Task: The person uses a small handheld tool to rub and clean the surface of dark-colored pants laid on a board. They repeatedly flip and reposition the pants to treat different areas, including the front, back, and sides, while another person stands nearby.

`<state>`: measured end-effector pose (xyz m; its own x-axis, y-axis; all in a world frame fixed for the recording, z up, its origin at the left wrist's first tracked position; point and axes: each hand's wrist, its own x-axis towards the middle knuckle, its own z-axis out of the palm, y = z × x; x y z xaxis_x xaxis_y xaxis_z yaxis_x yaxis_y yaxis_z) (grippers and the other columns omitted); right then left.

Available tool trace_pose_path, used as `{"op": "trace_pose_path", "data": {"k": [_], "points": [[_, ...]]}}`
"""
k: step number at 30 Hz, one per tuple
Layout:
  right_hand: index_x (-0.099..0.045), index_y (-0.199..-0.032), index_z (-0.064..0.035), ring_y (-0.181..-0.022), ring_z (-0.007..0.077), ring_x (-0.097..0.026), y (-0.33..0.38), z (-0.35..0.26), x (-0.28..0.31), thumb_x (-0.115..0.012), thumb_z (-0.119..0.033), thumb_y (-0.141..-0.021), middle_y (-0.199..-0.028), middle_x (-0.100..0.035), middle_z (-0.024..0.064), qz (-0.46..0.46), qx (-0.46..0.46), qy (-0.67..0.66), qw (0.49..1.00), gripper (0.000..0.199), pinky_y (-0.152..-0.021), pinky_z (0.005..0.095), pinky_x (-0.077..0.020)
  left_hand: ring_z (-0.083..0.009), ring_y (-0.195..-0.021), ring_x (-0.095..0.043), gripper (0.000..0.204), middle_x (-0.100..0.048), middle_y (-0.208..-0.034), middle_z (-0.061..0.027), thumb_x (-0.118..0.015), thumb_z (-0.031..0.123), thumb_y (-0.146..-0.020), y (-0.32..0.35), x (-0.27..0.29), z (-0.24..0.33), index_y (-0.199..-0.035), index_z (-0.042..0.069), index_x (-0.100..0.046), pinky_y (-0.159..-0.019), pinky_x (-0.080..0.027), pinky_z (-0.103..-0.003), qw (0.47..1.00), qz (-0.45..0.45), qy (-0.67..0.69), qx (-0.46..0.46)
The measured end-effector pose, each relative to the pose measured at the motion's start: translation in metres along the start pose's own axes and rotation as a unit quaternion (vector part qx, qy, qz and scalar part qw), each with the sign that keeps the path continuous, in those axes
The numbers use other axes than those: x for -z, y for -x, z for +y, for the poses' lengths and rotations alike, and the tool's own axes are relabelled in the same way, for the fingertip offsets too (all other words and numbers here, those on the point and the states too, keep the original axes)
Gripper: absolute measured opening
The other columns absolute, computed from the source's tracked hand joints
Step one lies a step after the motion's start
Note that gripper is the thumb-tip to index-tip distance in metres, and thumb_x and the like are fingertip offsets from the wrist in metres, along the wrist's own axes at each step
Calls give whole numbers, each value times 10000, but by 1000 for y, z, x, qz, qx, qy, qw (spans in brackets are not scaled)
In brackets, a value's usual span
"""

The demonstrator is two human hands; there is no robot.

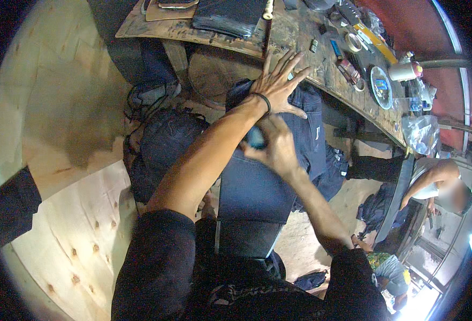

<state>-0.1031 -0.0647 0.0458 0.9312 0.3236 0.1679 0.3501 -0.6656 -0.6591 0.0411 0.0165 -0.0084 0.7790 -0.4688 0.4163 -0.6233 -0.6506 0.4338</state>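
Dark blue denim (pixel 254 187) is laid over a narrow stand in front of me, and part of it shows pocket stitching and a small pale mark. My left hand (pixel 277 83), with a black band at the wrist, reaches over its far end, fingers spread and stretched out. Just below that wrist, my right hand (pixel 276 148) is closed round a small teal object (pixel 256 138) against the denim. Its kind cannot be made out, since the fingers and left forearm cover part of it.
A worn wooden table (pixel 225 43) carries a stack of dark folded cloth (pixel 228 16), a plate (pixel 380 88), a spray can (pixel 404 71) and small tools. A heap of dark garments (pixel 166 139) lies left. Two other people (pixel 426 176) are at the right.
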Motion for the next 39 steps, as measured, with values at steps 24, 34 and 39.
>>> {"op": "trace_pose_path", "data": {"k": [24, 34, 39], "points": [[-383, -1560, 70, -1240, 518, -617, 115, 60, 55, -685, -533, -873, -1215, -611, 469, -39, -365, -5, 930, 963, -1082, 495, -492, -510, -1403, -467, 818, -450, -1515, -384, -507, 527, -1072, 221, 46, 102, -1551, -101, -296, -1169, -382, -494, 843, 9, 213, 494], [-169, -1686, -217, -1044, 632, -646, 288, -52, 52, -864, -428, -761, -1644, -143, 413, -91, -334, 69, 935, 1177, -854, 566, -613, -558, -1242, -511, 657, -508, -1366, -382, -439, 443, -1094, 462, 66, 242, -1496, -76, -415, -1071, -405, -556, 896, -62, 105, 428], [-159, -1681, -364, -1278, 624, -521, 305, -135, 27, -867, -437, -773, -1623, 127, 456, -334, -353, 37, 873, 1154, -1011, 537, -573, -523, -809, -697, 380, -720, -978, -308, -590, 364, -1044, 510, 166, 170, -1286, 86, -684, -754, -548, -634, 781, -413, -32, 467]]}}
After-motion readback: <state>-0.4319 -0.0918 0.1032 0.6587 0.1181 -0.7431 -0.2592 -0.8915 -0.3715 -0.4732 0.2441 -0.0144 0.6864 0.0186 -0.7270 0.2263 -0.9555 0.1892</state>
